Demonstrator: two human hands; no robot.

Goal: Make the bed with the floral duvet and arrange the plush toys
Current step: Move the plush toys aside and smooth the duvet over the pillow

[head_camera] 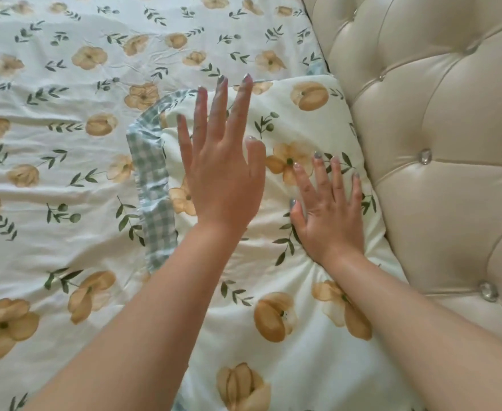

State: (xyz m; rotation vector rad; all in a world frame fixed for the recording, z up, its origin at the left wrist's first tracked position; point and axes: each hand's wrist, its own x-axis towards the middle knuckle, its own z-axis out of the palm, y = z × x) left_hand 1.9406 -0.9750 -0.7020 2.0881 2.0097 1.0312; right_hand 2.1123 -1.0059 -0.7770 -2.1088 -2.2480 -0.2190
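A floral pillow [303, 123] with yellow flowers and a green checked border [151, 185] lies against the headboard on the right. My left hand [220, 170] hovers over or rests on its left part, fingers spread and holding nothing. My right hand [329, 215] presses flat into the pillow nearer the headboard and dents the fabric. The floral duvet [65, 114], same print, spreads flat over the bed to the left, slightly creased. No plush toys are in view.
A cream tufted headboard [439, 129] with crystal buttons fills the right side, touching the pillow's edge. A narrow dark gap [320, 51] runs between the bedding and the headboard at the top.
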